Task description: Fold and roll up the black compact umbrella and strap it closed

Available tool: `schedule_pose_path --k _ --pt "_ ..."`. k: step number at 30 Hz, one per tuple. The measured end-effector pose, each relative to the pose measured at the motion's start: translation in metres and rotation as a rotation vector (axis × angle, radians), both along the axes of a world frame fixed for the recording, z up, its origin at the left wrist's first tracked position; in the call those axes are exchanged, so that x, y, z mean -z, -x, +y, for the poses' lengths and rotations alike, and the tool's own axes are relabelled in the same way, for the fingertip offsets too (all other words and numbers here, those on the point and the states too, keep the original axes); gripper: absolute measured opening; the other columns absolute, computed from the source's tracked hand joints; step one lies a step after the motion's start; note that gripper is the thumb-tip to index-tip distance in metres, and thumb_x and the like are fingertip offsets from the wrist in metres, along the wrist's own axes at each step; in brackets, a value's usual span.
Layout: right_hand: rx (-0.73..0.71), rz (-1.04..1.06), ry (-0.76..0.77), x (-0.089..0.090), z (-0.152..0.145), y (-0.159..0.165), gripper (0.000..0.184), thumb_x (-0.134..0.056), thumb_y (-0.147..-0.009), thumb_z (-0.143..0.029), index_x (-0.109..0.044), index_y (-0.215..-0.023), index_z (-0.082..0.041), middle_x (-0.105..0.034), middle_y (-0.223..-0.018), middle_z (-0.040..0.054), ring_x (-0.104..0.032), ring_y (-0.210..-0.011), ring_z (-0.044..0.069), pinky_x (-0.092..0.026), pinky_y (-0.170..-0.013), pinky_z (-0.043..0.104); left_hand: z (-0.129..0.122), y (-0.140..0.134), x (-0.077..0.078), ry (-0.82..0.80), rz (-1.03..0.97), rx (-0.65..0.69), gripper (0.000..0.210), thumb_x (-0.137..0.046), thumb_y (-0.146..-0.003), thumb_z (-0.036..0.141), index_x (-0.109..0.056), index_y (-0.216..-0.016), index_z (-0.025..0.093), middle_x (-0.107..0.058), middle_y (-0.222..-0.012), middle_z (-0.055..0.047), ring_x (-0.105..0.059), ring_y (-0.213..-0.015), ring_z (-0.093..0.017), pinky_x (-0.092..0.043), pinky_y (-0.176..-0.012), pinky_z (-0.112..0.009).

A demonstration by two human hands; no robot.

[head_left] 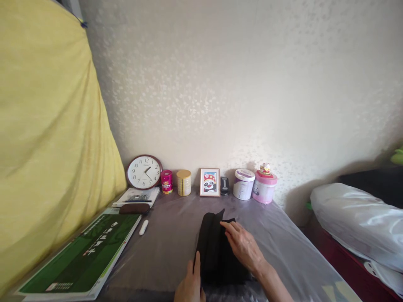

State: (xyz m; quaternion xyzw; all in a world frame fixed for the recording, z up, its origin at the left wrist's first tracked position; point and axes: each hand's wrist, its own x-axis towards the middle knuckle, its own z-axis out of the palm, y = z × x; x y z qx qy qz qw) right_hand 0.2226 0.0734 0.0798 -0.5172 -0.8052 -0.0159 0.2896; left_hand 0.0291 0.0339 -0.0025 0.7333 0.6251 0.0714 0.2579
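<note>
On a grey, glossy-covered bench (166,251), a folded black cloth (209,247) lies at the near middle beneath a left hand (189,283), fingers against the cloth's left edge, and a right hand (245,246), fingers bent over its upper right part; whether either set clamps it cannot be told. Beyond, a wooden-framed panda picture (209,183) stands before a pale patterned wall (201,84).
</note>
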Motion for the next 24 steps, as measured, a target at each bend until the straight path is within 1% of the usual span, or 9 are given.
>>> schedule_pose_path --k 3,6,8,11,14,16,18,21,24 --pt "0.011 -0.115 -0.011 0.005 0.010 0.008 0.039 -0.034 -0.087 -0.012 -0.051 -0.120 -0.024 -0.062 -0.091 0.0049 -0.060 -0.085 0.017 -0.047 -0.071 0.025 0.000 -0.006 -0.001 0.019 0.057 -0.001 0.086 -0.041 -0.065 0.004 -0.002 -0.140 0.021 -0.027 -0.143 -0.015 -0.063 -0.090 -0.024 -0.047 -0.072 -0.029" --pt "0.051 -0.139 0.009 0.007 0.017 0.009 0.034 -0.033 -0.087 -0.011 -0.058 -0.106 -0.023 -0.062 -0.086 0.0037 -0.061 -0.074 0.015 -0.044 -0.064 0.022 0.000 -0.008 -0.001 0.025 0.102 0.001 0.087 -0.040 -0.064 0.001 -0.002 -0.140 0.019 -0.027 -0.143 -0.017 -0.063 -0.090 -0.026 -0.047 -0.073 -0.032" --pt "0.062 -0.096 0.018 0.005 0.021 0.012 0.032 -0.032 -0.088 -0.012 -0.060 -0.099 -0.023 -0.062 -0.088 0.0033 -0.061 -0.071 0.013 -0.044 -0.063 0.022 0.001 -0.010 0.001 0.025 0.096 0.003 0.088 -0.040 -0.062 0.001 -0.003 -0.140 0.019 -0.028 -0.142 -0.017 -0.063 -0.090 -0.027 -0.048 -0.074 -0.032" --pt "0.048 0.003 0.019 0.002 0.030 0.020 0.030 -0.032 -0.089 -0.014 -0.059 -0.098 -0.023 -0.062 -0.095 0.0036 -0.062 -0.077 0.014 -0.045 -0.067 0.022 0.001 -0.012 0.003 0.022 0.064 0.000 0.091 -0.043 -0.060 0.001 -0.006 -0.140 0.021 -0.028 -0.142 -0.017 -0.064 -0.090 -0.028 -0.048 -0.074 -0.032" --pt "0.036 0.053 0.022 0.006 0.039 0.034 0.029 -0.032 -0.090 -0.015 -0.059 -0.097 -0.023 -0.062 -0.097 0.0038 -0.062 -0.083 0.014 -0.046 -0.070 0.022 0.000 -0.018 0.008 -0.002 0.073 -0.035 0.083 -0.041 -0.065 0.000 -0.012 -0.139 0.022 -0.030 -0.142 -0.018 -0.065 -0.086 -0.028 -0.049 -0.074 -0.035" --pt "0.024 0.068 0.028 0.015 0.045 0.043 0.028 -0.034 -0.090 -0.015 -0.060 -0.097 -0.023 -0.062 -0.097 0.0035 -0.061 -0.084 0.014 -0.046 -0.072 0.021 0.000 -0.025 0.013 -0.036 0.090 -0.063 0.074 -0.036 -0.070 -0.001 -0.018 -0.137 0.024 -0.032 -0.141 -0.019 -0.066 -0.082 -0.027 -0.050 -0.075 -0.036" --pt "0.015 0.078 0.028 0.027 0.050 0.052 0.027 -0.035 -0.090 -0.015 -0.060 -0.097 -0.023 -0.062 -0.094 0.0029 -0.061 -0.084 0.013 -0.045 -0.073 0.021 -0.001 -0.032 0.018 -0.064 0.128 -0.075 0.068 -0.032 -0.073 -0.001 -0.025 -0.136 0.026 -0.036 -0.140 -0.017 -0.067 -0.081 -0.025 -0.051 -0.074 -0.036" --pt "0.018 0.063 0.012 0.048 0.057 0.060 0.025 -0.038 -0.090 -0.016 -0.061 -0.095 -0.025 -0.062 -0.090 0.0019 -0.060 -0.084 0.014 -0.045 -0.073 0.020 -0.003 -0.041 0.026 -0.109 0.216 -0.100 0.064 -0.024 -0.076 -0.002 -0.033 -0.133 0.027 -0.041 -0.138 -0.012 -0.068 -0.079 -0.022 -0.053 -0.069 -0.031" --pt "0.033 0.026 -0.011 0.063 0.061 0.062 0.024 -0.039 -0.089 -0.014 -0.061 -0.093 -0.025 -0.062 -0.088 0.0014 -0.059 -0.083 0.014 -0.044 -0.072 0.020 -0.005 -0.045 0.033 -0.172 0.257 -0.133 0.064 -0.022 -0.076 -0.003 -0.035 -0.132 0.026 -0.043 -0.137 -0.010 -0.068 -0.073 -0.018 -0.053 -0.062 -0.027"
